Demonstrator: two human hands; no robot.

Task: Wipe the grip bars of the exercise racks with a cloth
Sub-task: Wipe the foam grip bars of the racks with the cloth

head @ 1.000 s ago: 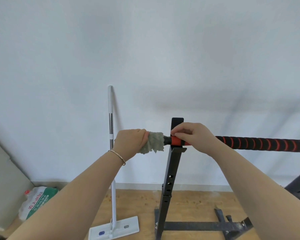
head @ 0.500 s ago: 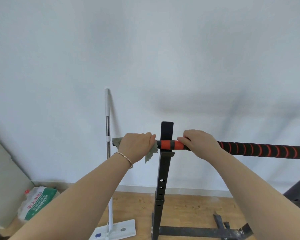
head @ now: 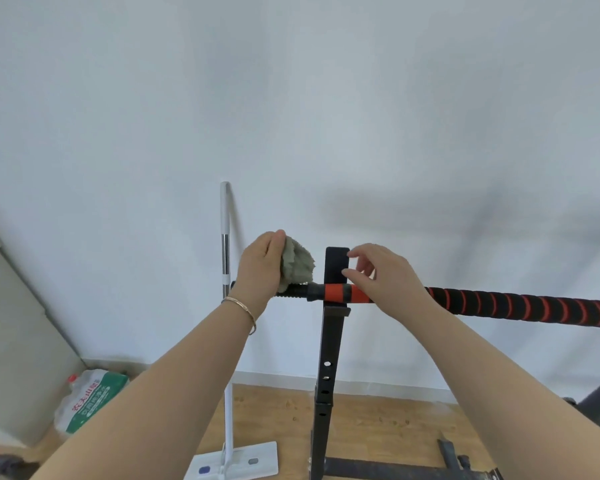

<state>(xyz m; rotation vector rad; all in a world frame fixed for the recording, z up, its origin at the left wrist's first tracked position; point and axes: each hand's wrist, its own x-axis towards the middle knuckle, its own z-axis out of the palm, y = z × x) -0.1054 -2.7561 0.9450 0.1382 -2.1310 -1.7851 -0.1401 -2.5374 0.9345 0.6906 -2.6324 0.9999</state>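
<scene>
Fingers (head: 277,239) of the left hand (head: 260,268) curl round a bunched grey-green cloth (head: 298,266), gripping it so that its frayed folds stick out to the right of the palm. The lower edge of the cloth touches the black threaded end (head: 298,292) of the grip bar, which juts out left of the rack; the hand itself sits over that same end. A thin gold bracelet (head: 244,308) circles the left wrist.

The right hand (head: 383,277) hovers over the bar just right of the rack upright (head: 331,341). Its fingers (head: 359,252) are loosely bent and spread, holding nothing, with the forefinger tip at the top right corner of the upright's black plate and the thumb tip lower on that edge; whether they touch the plate cannot be told. The heel of the hand lies against the bar and hides a short stretch of it.

The grip bar (head: 520,308) runs level from the right edge of the view to the upright, padded black with a red spiral stripe. An orange-red sleeve (head: 340,294) sits where it rests on the rack's hook. The upright is black, square and drilled with holes, and it rises from a black base bar (head: 395,470) on the wooden floor (head: 371,424).

Left of the rack a flat mop leans on the white wall, its handle (head: 225,237) upright and its white head (head: 238,462) on the floor. In the left corner of the floor, a large clear water bottle (head: 90,400) with a green label and a red cap lies beside a grey panel (head: 14,341).
</scene>
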